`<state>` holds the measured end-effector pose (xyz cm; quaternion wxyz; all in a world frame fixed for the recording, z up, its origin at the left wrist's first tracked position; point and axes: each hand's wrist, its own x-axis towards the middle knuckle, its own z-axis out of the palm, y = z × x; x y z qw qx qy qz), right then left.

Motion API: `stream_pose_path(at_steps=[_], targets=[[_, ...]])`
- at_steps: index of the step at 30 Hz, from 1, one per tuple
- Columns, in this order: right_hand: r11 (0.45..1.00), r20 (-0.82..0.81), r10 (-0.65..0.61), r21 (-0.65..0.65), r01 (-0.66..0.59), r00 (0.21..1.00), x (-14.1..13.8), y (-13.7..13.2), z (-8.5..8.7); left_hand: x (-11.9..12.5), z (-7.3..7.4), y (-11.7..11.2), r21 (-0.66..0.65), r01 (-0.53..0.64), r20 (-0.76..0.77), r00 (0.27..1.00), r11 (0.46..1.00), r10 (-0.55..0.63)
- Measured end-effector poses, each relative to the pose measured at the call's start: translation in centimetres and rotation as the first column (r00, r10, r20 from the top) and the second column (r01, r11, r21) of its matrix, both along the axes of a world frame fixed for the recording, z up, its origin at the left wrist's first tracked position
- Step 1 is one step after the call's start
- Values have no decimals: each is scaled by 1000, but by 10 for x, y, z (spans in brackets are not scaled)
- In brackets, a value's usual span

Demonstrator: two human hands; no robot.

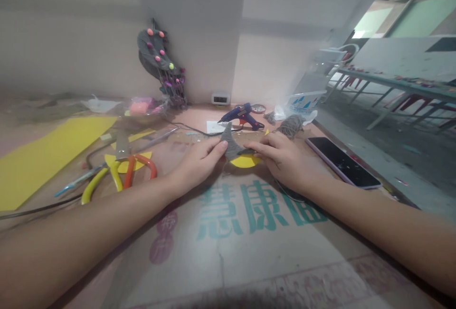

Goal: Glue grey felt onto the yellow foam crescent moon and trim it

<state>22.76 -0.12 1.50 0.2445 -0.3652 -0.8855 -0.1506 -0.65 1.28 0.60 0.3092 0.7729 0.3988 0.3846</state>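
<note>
Between my hands is a yellow crescent-shaped cutout [245, 161], part of it covered in grey yarn [231, 144], with a pointed tip standing up. My left hand [203, 157] is closed on its left side, thumb on the yarn-covered face. On the other side, my right hand [281, 157] has its fingers bent in against the cutout and the yarn's edge; its palm side is hidden. A ball of grey yarn [292, 126] lies just behind my right hand. A loose strand shows under the right wrist. Cardboard with green characters [263, 204] lies beneath.
A blue hot glue gun [242, 115] stands behind my hands, near a small digital clock [221, 98]. Scissors [123, 166] and yellow sheet [53, 152] lie left; a phone [342, 162] lies right. A grey crescent decoration with pompoms [155, 55] leans against the wall.
</note>
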Motion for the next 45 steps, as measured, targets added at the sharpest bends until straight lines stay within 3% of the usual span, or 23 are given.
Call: stream_pose_path(at_steps=[8, 14, 20, 26, 29, 32, 35, 40, 42, 45], targets=[[1000, -73, 5, 24, -3, 997, -4, -3, 1, 0, 0, 0, 9, -17, -22, 1000, 1000, 18], [995, -49, 35, 96, -30, 998, -4, -2, -6, 0, -1, 1, 5, 2, -33, 999, 1000, -2], [995, -10, 80, 68, -79, 997, -7, -1, -6, 1, 0, 0, 36, 37, -79, 996, 999, -34], [994, -188, 51, -83, -68, 981, -6, -2, 2, 0, -2, 0, 4, 16, -46, 999, 1000, -16], [995, -258, 93, -18, -101, 962, -1, -2, 3, -1, -3, 1, 6, -20, -44, 999, 1000, 20], [975, -104, 217, 68, -211, 971, -2, -8, 5, -2, -3, 4, 9, -102, -36, 994, 995, 102], [943, 111, 330, 16, -334, 938, -10, -19, 7, -2, -5, 8, -28, -157, -14, 988, 987, 156], [902, 200, 427, -27, -431, 882, -21, -33, 15, -1, -6, 11, -53, -163, 36, 986, 985, 165], [916, 171, 394, 6, -401, 903, -18, -31, 21, -1, -5, 10, -62, -174, 29, 984, 983, 176], [984, -53, 169, -43, -171, 984, -9, -19, 27, 0, -4, 9, -68, -163, 25, 986, 984, 165]])
